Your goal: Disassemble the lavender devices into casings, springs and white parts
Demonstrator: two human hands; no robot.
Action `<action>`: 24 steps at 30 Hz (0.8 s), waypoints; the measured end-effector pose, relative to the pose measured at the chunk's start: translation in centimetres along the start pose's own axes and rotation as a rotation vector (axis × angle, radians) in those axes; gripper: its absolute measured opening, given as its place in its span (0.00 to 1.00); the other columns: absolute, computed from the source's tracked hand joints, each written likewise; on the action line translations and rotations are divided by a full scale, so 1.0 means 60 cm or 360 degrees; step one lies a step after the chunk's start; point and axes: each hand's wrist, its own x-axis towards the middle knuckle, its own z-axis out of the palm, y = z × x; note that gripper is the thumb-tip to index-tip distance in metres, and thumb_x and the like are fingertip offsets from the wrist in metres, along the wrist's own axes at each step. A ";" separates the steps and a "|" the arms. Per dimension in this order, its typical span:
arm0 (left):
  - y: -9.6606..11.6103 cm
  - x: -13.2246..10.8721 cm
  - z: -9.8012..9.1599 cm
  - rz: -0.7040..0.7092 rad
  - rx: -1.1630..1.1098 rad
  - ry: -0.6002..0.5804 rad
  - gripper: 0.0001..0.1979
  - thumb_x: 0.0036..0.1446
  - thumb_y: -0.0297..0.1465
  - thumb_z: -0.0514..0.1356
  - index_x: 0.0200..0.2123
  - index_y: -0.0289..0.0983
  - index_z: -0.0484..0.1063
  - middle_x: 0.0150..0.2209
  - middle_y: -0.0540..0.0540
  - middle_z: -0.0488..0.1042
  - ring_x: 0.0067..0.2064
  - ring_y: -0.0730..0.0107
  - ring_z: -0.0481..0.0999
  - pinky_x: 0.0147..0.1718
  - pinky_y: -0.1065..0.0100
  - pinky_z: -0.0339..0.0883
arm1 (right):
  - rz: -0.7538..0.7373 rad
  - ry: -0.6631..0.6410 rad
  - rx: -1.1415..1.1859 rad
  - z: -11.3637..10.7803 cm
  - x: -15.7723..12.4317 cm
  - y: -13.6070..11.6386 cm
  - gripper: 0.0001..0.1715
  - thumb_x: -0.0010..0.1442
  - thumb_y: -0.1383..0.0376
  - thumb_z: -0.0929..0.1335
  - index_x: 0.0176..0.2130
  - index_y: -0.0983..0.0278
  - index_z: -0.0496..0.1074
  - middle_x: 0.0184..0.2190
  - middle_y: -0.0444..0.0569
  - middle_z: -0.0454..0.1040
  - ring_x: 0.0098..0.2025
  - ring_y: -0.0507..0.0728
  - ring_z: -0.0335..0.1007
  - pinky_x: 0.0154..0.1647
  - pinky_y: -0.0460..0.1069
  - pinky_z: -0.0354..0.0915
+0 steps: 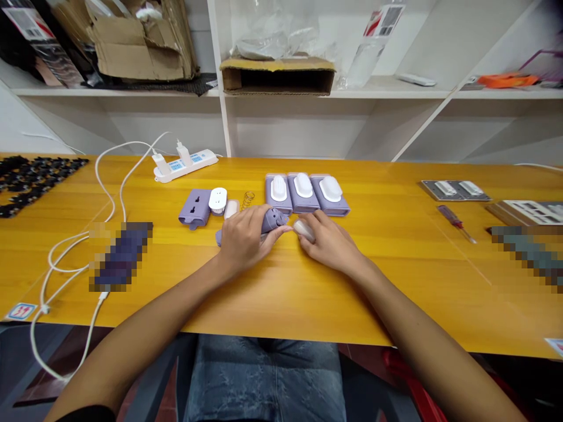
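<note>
My left hand (244,239) is closed around a purple plastic casing (273,220), whose end with small holes points right. Close beside it, my right hand (329,239) grips a white rounded piece (304,230) between thumb and fingers. The hands nearly meet, and I cannot tell whether the two parts touch. Behind them stand three purple casings (285,205) in a row, each topped with a white oval piece (303,185). Left of these lie a coiled wire spring (248,199), a white rounded part (231,207), a white socket block (218,200) and a purple casing with keyhole slots (196,206).
A white power strip (187,165) with cables sits at the back left, near a blurred phone-like object (123,256). At right lie a screwdriver (455,223), a grey panel with white parts (456,190) and a box (530,217). Black parts (35,176) cover the far left.
</note>
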 end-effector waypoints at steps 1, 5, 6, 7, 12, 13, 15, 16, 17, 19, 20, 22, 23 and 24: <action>0.001 0.001 -0.001 -0.0003 0.0001 -0.0009 0.23 0.72 0.50 0.65 0.54 0.37 0.73 0.45 0.40 0.87 0.43 0.57 0.88 0.40 0.61 0.77 | 0.0042 0.0002 -0.0018 -0.001 0.001 0.003 0.24 0.70 0.61 0.67 0.63 0.62 0.71 0.57 0.61 0.75 0.54 0.71 0.76 0.48 0.58 0.70; 0.002 0.002 -0.002 0.0008 -0.0028 -0.0002 0.23 0.71 0.49 0.66 0.53 0.36 0.73 0.43 0.41 0.87 0.42 0.57 0.88 0.39 0.62 0.76 | 0.0194 -0.0015 -0.0095 -0.003 0.004 0.011 0.24 0.71 0.59 0.66 0.62 0.63 0.71 0.55 0.62 0.75 0.52 0.72 0.77 0.46 0.60 0.71; 0.002 0.002 -0.002 0.0012 -0.0039 0.0002 0.22 0.71 0.48 0.67 0.53 0.36 0.73 0.43 0.41 0.87 0.42 0.57 0.88 0.39 0.62 0.76 | 0.0200 -0.0014 -0.0119 -0.003 0.004 0.012 0.23 0.72 0.59 0.66 0.62 0.63 0.71 0.55 0.62 0.75 0.52 0.73 0.76 0.47 0.60 0.71; 0.001 0.002 -0.002 0.0015 -0.0045 0.0005 0.22 0.71 0.48 0.67 0.53 0.35 0.73 0.43 0.41 0.87 0.42 0.57 0.88 0.39 0.61 0.76 | 0.0186 -0.0004 -0.0148 -0.003 0.004 0.013 0.23 0.72 0.59 0.66 0.62 0.64 0.72 0.55 0.63 0.74 0.53 0.74 0.76 0.47 0.62 0.72; 0.004 0.000 -0.004 0.0014 -0.0086 0.0012 0.23 0.71 0.49 0.67 0.54 0.37 0.73 0.44 0.40 0.87 0.43 0.56 0.88 0.40 0.60 0.78 | -0.0156 0.0289 -0.0083 -0.005 0.000 0.008 0.23 0.73 0.60 0.66 0.61 0.68 0.73 0.54 0.67 0.73 0.59 0.77 0.72 0.57 0.68 0.72; 0.005 0.000 -0.005 0.0018 -0.0118 0.0013 0.23 0.71 0.49 0.67 0.54 0.37 0.73 0.44 0.40 0.87 0.44 0.56 0.88 0.41 0.60 0.78 | -0.0272 0.0367 0.0047 -0.006 -0.002 0.004 0.23 0.74 0.60 0.66 0.63 0.67 0.72 0.55 0.67 0.73 0.59 0.76 0.72 0.59 0.68 0.72; 0.011 0.001 -0.008 0.0040 -0.0199 0.0015 0.23 0.71 0.49 0.67 0.55 0.37 0.73 0.43 0.41 0.87 0.43 0.57 0.88 0.41 0.60 0.79 | -0.0503 0.0442 0.0391 -0.008 -0.006 -0.007 0.24 0.75 0.60 0.66 0.65 0.63 0.70 0.57 0.64 0.74 0.59 0.71 0.74 0.60 0.66 0.73; 0.014 0.001 -0.009 0.0056 -0.0232 0.0018 0.22 0.71 0.48 0.67 0.55 0.37 0.72 0.43 0.41 0.86 0.42 0.57 0.88 0.40 0.60 0.79 | -0.0588 0.0429 0.0561 -0.007 -0.009 -0.013 0.24 0.74 0.60 0.67 0.66 0.61 0.69 0.58 0.62 0.74 0.59 0.69 0.75 0.59 0.64 0.74; 0.017 0.001 -0.010 0.0072 -0.0256 0.0023 0.22 0.71 0.48 0.66 0.55 0.37 0.72 0.43 0.41 0.86 0.42 0.57 0.88 0.39 0.60 0.79 | -0.0638 0.0398 0.0702 -0.006 -0.011 -0.019 0.25 0.74 0.61 0.68 0.67 0.59 0.69 0.58 0.60 0.75 0.56 0.68 0.76 0.57 0.62 0.75; 0.022 0.002 -0.012 0.0095 -0.0288 0.0037 0.21 0.71 0.46 0.67 0.54 0.36 0.72 0.42 0.41 0.86 0.41 0.57 0.88 0.37 0.60 0.78 | -0.0636 0.0352 0.0891 -0.003 -0.016 -0.030 0.27 0.72 0.61 0.71 0.67 0.57 0.69 0.55 0.56 0.77 0.51 0.65 0.77 0.51 0.60 0.77; 0.023 0.002 -0.013 0.0103 -0.0301 0.0040 0.20 0.71 0.46 0.67 0.54 0.36 0.72 0.42 0.40 0.86 0.41 0.56 0.88 0.37 0.60 0.78 | -0.0613 0.0345 0.0958 -0.001 -0.017 -0.035 0.29 0.70 0.61 0.73 0.67 0.57 0.69 0.54 0.55 0.78 0.49 0.64 0.77 0.49 0.59 0.77; 0.024 0.002 -0.013 0.0120 -0.0336 0.0031 0.20 0.71 0.45 0.67 0.54 0.36 0.72 0.42 0.40 0.86 0.41 0.56 0.88 0.37 0.60 0.79 | -0.0581 0.0347 0.1062 0.001 -0.019 -0.040 0.31 0.69 0.61 0.74 0.67 0.57 0.69 0.53 0.54 0.79 0.46 0.63 0.77 0.46 0.58 0.77; 0.024 0.002 -0.013 0.0128 -0.0356 0.0021 0.20 0.72 0.45 0.66 0.54 0.35 0.72 0.42 0.40 0.86 0.41 0.55 0.88 0.38 0.60 0.79 | -0.0583 0.0350 0.1109 0.001 -0.020 -0.042 0.30 0.69 0.61 0.74 0.67 0.56 0.70 0.53 0.54 0.79 0.47 0.63 0.78 0.45 0.57 0.77; 0.022 0.002 -0.012 0.0137 -0.0374 0.0003 0.20 0.72 0.45 0.66 0.55 0.35 0.72 0.43 0.39 0.86 0.42 0.55 0.88 0.39 0.59 0.80 | -0.0596 0.0356 0.1151 0.000 -0.020 -0.043 0.30 0.69 0.61 0.74 0.67 0.56 0.70 0.54 0.54 0.79 0.47 0.63 0.78 0.45 0.56 0.77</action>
